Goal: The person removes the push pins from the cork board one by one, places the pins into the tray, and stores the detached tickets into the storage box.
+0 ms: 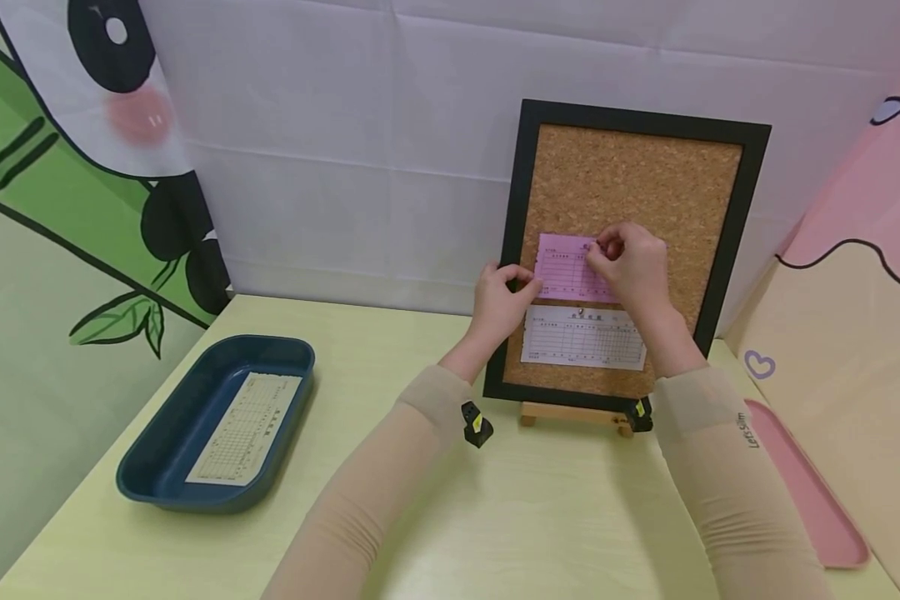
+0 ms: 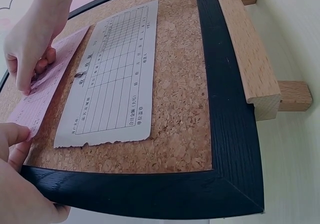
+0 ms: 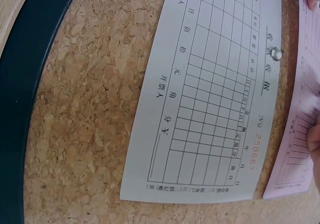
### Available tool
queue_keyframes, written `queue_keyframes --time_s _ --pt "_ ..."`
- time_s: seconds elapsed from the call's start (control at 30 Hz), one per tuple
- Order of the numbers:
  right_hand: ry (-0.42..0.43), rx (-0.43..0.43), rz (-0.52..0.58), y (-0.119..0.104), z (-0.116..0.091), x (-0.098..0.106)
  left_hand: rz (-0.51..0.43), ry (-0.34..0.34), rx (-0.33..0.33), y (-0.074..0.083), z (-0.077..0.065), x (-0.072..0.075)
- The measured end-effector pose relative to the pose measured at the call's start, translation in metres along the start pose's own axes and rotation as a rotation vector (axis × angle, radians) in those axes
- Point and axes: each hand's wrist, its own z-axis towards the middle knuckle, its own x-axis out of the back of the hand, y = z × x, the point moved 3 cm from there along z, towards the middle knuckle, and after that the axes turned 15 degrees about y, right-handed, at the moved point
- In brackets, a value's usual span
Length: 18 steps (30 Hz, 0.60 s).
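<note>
A pink receipt slip [image 1: 558,267] lies against the cork board [image 1: 645,179], just above a white receipt slip [image 1: 583,337]. One small silver pin [image 3: 275,53] fixes the white slip near its top middle. My left hand [image 1: 498,304] pinches the pink slip's left edge between thumb and finger, its other fingers by the black frame [image 2: 125,189]. At the upper middle of the pink slip, the fingertips of my right hand [image 1: 633,267] pinch a small pin, mostly hidden by the fingers. The right hand covers the slip's right part in the head view.
The framed board leans on a small wooden easel [image 1: 562,413] on the pale table [image 1: 540,517]. To the left stands a dark blue tray [image 1: 153,467] holding another receipt slip [image 1: 246,429]. A pink tray [image 1: 832,517] lies at the right, partly behind my right sleeve.
</note>
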Motion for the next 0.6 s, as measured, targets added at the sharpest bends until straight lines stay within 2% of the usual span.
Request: queue_keyframes --time_s 0.33,0.6 --pt "0.063 -0.006 0.081 0.001 0.0 0.0038 0.003 0.005 -0.014 0.001 0.0015 -0.0004" --pt "0.048 0.015 0.139 0.003 -0.0009 0.0093 -0.007 0.013 0.004 0.0012 -0.0005 0.0013"
